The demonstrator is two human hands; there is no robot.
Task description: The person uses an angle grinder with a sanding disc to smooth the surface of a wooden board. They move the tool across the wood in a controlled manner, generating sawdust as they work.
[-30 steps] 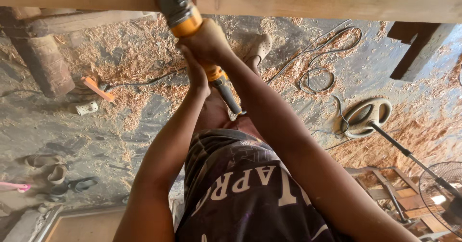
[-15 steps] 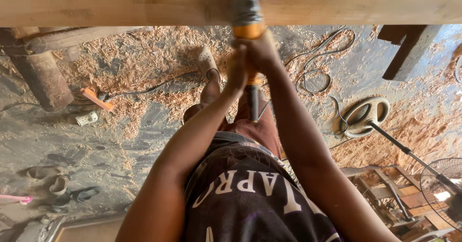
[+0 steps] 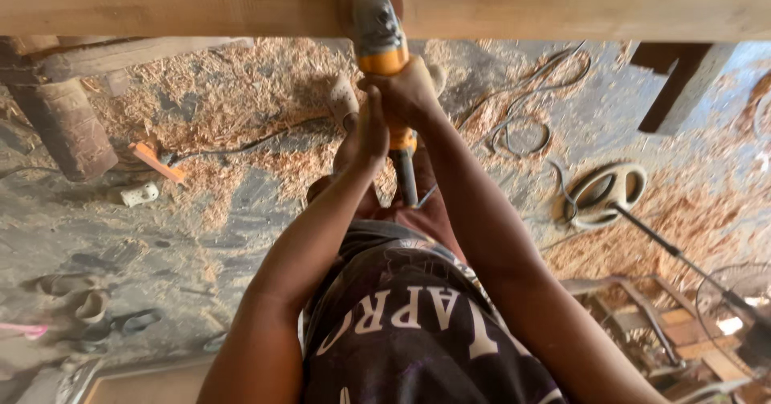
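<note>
Sander (image 3: 377,30): one, gripped by right hand (image 3: 405,91) and left hand (image 3: 365,135).

Yellow-and-grey handheld power sander (image 3: 381,38) — upright, round disc pressed against pale wooden plank (image 3: 201,2) spanning overhead, horizontal.

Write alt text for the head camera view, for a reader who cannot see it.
Both hands, right hand and left hand, grip a yellow-and-grey power sander pressed against a pale wooden beam. Below, wood shavings and cables cover the floor.
</note>
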